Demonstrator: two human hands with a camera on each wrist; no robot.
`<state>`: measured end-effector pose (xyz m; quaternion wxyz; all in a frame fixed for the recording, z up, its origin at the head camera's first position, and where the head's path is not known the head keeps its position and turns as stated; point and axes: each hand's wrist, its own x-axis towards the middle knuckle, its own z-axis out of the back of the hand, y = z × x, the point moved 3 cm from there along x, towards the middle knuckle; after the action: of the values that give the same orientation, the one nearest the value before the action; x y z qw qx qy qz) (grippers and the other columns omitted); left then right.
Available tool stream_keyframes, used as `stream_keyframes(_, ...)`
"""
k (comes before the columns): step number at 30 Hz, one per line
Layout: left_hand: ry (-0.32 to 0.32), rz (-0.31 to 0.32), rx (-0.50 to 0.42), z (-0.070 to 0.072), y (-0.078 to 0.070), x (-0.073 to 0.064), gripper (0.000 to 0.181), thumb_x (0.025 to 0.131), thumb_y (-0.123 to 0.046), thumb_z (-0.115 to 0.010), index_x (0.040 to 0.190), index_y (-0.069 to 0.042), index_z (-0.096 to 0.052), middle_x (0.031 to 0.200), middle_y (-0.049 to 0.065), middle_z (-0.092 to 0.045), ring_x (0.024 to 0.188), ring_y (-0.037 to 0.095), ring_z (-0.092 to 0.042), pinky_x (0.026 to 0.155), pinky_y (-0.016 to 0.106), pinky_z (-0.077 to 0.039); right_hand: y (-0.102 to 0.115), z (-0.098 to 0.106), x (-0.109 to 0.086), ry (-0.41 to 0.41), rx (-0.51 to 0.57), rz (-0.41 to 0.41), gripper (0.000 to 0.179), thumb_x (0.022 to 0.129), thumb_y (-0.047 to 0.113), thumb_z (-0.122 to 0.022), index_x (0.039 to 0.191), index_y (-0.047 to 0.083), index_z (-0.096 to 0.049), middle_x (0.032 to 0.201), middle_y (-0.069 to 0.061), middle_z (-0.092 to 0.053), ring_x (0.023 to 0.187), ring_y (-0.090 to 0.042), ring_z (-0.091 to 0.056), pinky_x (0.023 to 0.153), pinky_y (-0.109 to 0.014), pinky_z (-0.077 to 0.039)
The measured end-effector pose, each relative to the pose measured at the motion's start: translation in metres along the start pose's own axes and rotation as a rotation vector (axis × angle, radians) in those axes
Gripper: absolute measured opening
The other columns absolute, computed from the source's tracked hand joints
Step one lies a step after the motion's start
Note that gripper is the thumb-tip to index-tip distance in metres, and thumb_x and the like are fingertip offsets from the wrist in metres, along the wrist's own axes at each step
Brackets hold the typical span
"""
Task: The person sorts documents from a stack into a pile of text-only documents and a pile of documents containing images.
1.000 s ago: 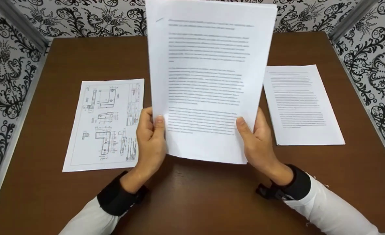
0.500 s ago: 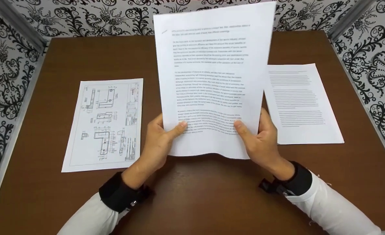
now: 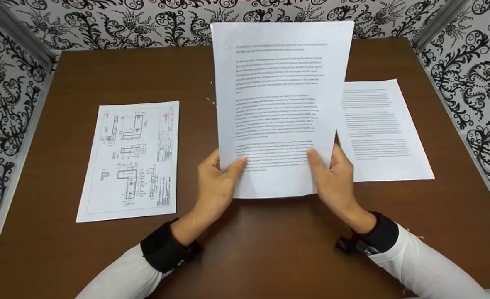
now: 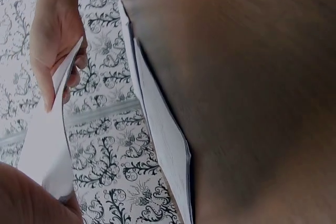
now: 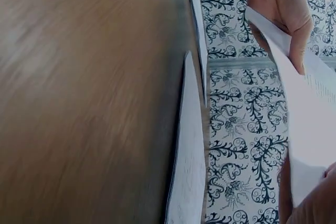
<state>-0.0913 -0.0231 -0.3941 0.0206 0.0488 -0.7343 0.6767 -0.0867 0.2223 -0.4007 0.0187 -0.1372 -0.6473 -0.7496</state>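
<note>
A sheaf of printed text pages (image 3: 278,112) is held upright above the table, its printed side towards the head camera. My left hand (image 3: 215,187) grips its lower left edge, thumb on the front, fingers mostly hidden behind. At the lower right edge, my right hand (image 3: 336,187) holds it the same way. From the side, in the left wrist view, the held paper (image 4: 44,135) bends slightly between both hands. A technical drawing (image 3: 145,199) lies flat to the left. To the right rests a text stack (image 3: 377,170), its upper left corner covered by the held sheaf.
The brown table (image 3: 261,249) extends below and around the papers. Patterned wall panels (image 3: 145,23) border it at the back and both sides. Black bands (image 3: 168,247) circle both wrists over white sleeves (image 3: 120,274).
The sheaf has shifted right and a little down at its top. My left hand has moved right with it, its thumb further onto the front. A bend at the bottom edge has flattened.
</note>
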Motion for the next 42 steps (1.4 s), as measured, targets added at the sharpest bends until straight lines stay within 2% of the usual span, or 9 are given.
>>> stream_keyframes(5, 0.131, -0.025, 0.041, -0.004, 0.004, -0.004, 0.031, 0.094, 0.004, -0.073, 0.124, 0.010, -0.067, 0.107, 0.021, -0.076, 0.087, 0.027, -0.076, 0.071, 0.035, -0.063, -0.009, 0.016, 0.010, -0.109, -0.126, 0.093, 0.020, 0.105, 0.007, -0.061, 0.110, -0.012, -0.067, 0.088, -0.005, -0.076, 0.068, -0.013, -0.070, 0.056, -0.023, -0.054)
stream_keyframes(10, 0.197, -0.028, 0.039, 0.006, 0.009, -0.005, 0.017, 0.094, 0.006, -0.072, 0.111, 0.009, -0.070, 0.090, 0.018, -0.075, 0.065, 0.019, -0.071, 0.059, 0.033, -0.061, -0.015, 0.044, 0.022, -0.173, -0.235, 0.107, 0.021, 0.106, 0.007, -0.061, 0.103, -0.012, -0.070, 0.079, 0.006, -0.071, 0.062, -0.008, -0.063, 0.053, -0.019, -0.048)
stream_keyframes(15, 0.190, -0.014, 0.080, 0.027, 0.011, -0.004, 0.008, 0.094, 0.008, -0.071, 0.102, 0.007, -0.073, 0.086, 0.022, -0.072, 0.059, 0.017, -0.065, 0.055, 0.028, -0.058, -0.014, 0.084, 0.033, -0.215, -0.351, 0.022, 0.024, 0.107, 0.013, -0.060, 0.106, -0.008, -0.071, 0.076, 0.017, -0.068, 0.063, -0.004, -0.061, 0.055, -0.019, -0.047)
stream_keyframes(21, 0.098, -0.029, 0.194, 0.069, 0.012, -0.002, 0.009, 0.093, 0.010, -0.070, 0.102, 0.010, -0.072, 0.088, 0.024, -0.071, 0.062, 0.021, -0.065, 0.057, 0.027, -0.058, -0.019, 0.137, 0.049, -0.256, -0.457, -0.099, 0.023, 0.108, 0.018, -0.058, 0.104, 0.001, -0.072, 0.075, 0.023, -0.065, 0.065, 0.000, -0.061, 0.058, -0.017, -0.048)
stream_keyframes(26, -0.024, -0.080, 0.399, 0.109, 0.006, 0.002, 0.009, 0.093, 0.008, -0.070, 0.101, 0.006, -0.075, 0.088, 0.020, -0.073, 0.064, 0.023, -0.066, 0.057, 0.021, -0.054, -0.023, 0.184, 0.063, -0.242, -0.427, -0.296, 0.017, 0.110, 0.027, -0.054, 0.109, 0.021, -0.070, 0.081, 0.023, -0.069, 0.065, -0.001, -0.067, 0.057, -0.017, -0.054)
stream_keyframes(31, -0.099, -0.082, 0.779, 0.149, -0.005, 0.006, 0.021, 0.095, -0.003, -0.071, 0.115, 0.001, -0.075, 0.100, 0.014, -0.076, 0.083, 0.028, -0.069, 0.068, 0.032, -0.052, -0.035, 0.224, 0.075, -0.196, -0.457, -0.425, 0.015, 0.109, 0.037, -0.052, 0.104, 0.029, -0.063, 0.076, 0.023, -0.067, 0.062, -0.002, -0.065, 0.054, -0.019, -0.054)
stream_keyframes(37, -0.061, 0.044, 1.055, 0.189, -0.007, 0.008, 0.063, 0.097, -0.019, -0.075, 0.147, 0.011, -0.050, 0.138, 0.035, -0.057, 0.123, 0.052, -0.057, 0.095, 0.067, -0.046, -0.053, 0.252, 0.079, -0.073, -0.621, -0.458, 0.030, 0.112, 0.036, -0.046, 0.110, 0.010, -0.061, 0.070, 0.020, -0.062, 0.060, -0.006, -0.061, 0.052, -0.023, -0.053)
stream_keyframes(40, -0.041, 0.112, 1.114, 0.205, -0.003, 0.008, 0.085, 0.093, -0.025, -0.080, 0.152, 0.016, -0.034, 0.133, 0.038, -0.053, 0.118, 0.055, -0.054, 0.090, 0.069, -0.044, -0.059, 0.257, 0.080, -0.013, -0.730, -0.440, 0.042, 0.112, 0.038, -0.042, 0.110, -0.001, -0.058, 0.069, 0.016, -0.059, 0.059, -0.009, -0.058, 0.051, -0.026, -0.051)
stream_keyframes(42, -0.046, 0.145, 1.152, 0.214, 0.001, 0.007, 0.087, 0.091, -0.029, -0.084, 0.146, 0.018, -0.036, 0.119, 0.034, -0.053, 0.104, 0.051, -0.055, 0.079, 0.064, -0.045, -0.063, 0.258, 0.080, 0.012, -0.769, -0.428, 0.047, 0.112, 0.039, -0.041, 0.109, -0.005, -0.058, 0.069, 0.012, -0.059, 0.060, -0.011, -0.057, 0.051, -0.027, -0.050)
